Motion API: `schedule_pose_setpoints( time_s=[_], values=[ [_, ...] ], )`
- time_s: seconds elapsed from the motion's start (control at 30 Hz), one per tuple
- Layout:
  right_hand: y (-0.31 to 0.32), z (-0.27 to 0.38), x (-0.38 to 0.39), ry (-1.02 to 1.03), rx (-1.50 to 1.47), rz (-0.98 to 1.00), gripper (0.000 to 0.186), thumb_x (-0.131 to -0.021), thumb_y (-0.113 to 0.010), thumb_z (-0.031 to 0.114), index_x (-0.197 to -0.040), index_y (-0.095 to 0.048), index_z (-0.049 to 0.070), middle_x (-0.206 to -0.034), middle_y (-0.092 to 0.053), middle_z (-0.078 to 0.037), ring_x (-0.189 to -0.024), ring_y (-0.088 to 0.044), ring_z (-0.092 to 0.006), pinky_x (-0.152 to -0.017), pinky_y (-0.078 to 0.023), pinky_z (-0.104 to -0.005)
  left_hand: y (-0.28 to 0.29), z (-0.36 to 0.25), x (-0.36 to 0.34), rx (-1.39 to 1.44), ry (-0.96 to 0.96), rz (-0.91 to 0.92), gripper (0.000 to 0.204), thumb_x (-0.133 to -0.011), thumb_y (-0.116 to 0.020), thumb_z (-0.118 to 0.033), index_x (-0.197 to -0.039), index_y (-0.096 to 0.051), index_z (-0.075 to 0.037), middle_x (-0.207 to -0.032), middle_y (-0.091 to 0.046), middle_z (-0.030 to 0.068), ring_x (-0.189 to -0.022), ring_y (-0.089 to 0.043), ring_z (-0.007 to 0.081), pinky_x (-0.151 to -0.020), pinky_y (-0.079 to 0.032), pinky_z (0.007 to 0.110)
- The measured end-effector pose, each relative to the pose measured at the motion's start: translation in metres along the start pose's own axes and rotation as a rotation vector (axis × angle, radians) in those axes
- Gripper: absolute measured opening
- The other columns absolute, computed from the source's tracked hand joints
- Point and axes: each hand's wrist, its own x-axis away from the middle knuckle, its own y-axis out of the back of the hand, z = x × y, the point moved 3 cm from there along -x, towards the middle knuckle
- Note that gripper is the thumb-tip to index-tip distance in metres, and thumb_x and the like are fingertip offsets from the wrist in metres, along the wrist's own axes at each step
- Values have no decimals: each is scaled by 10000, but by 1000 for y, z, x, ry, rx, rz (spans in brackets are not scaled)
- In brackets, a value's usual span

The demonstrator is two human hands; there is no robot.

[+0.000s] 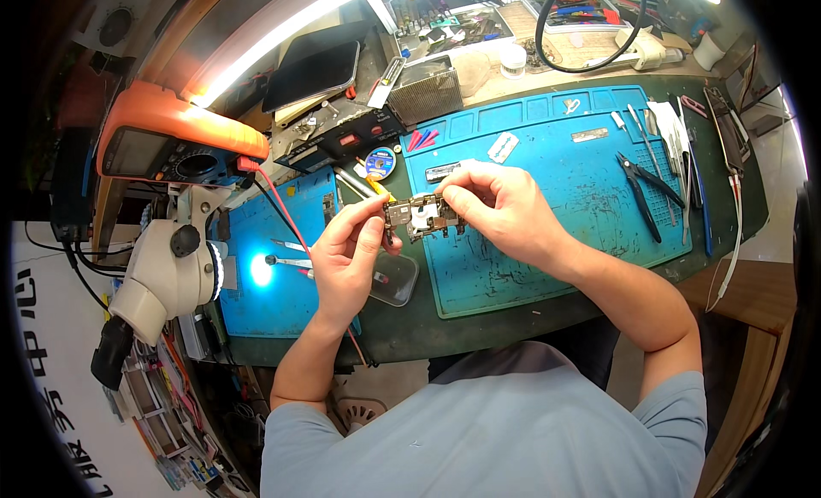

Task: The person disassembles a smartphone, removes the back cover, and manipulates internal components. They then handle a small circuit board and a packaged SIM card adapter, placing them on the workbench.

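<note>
Between my two hands, above the blue work mat [530,267], is a small dark circuit board [422,216] with metal shields and a whitish patch in its middle. My left hand [351,241] pinches its left end between thumb and fingers. At the board's right end, my right hand [505,209] closes thumb and forefinger on its upper corner. Just beyond the board lies a small dark strip-shaped part [442,171] on the mat. Below the board, a clear shallow plastic box [395,280] rests near the left hand. Fine detail on the board is too small to read.
At the left stand an orange multimeter [184,139] with leads and a white microscope [162,280] with a lit ring. Cutting pliers [641,194] and tweezers lie right. A solder spool [380,163] sits behind my left hand, beside a black equipment box [342,141]. A cable loop hangs at the back.
</note>
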Motion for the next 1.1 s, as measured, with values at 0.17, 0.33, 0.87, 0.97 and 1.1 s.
schedule_pose_setpoints(
  time_s=[0.17,0.33,0.87,0.97,1.1],
  values=[
    [1,2,0,-19,10,-5,224,-952,-641,162,-1026,-694,-42,-862,-703,-76,-744,-641,-88,-671,-523,-262,-2,-2,1,23,28,-8,277,-1010,-543,-71,-1253,-605,45,-989,-674,90,-754,-633,115,-675,-532,251],
    [2,0,0,-28,7,-8,229,-951,-641,163,-1029,-693,-46,-852,-708,-76,-745,-645,-85,-669,-525,-260,-3,-3,0,20,34,-12,281,-1014,-542,-81,-1257,-600,48,-965,-672,86,-746,-631,114,-662,-531,249],
    [1,1,0,-22,6,-9,222,-950,-644,167,-1015,-694,-39,-811,-701,-60,-709,-624,-71,-636,-510,-254,-2,3,0,52,75,-21,287,-989,-591,-58,-1261,-599,31,-951,-652,62,-748,-644,99,-653,-541,230],
    [1,1,0,-17,6,-10,220,-950,-643,165,-1013,-692,-40,-808,-700,-58,-710,-623,-70,-640,-510,-253,0,3,0,57,87,-2,295,-978,-607,-49,-1263,-599,26,-965,-649,54,-758,-641,97,-656,-541,228],
    [1,3,0,-26,-25,-1,218,-950,-641,159,-1015,-689,-44,-815,-701,-59,-724,-633,-71,-649,-514,-252,-1,4,0,69,97,4,299,-971,-613,-33,-1264,-596,25,-966,-644,50,-759,-638,95,-659,-544,226]
  ],
)
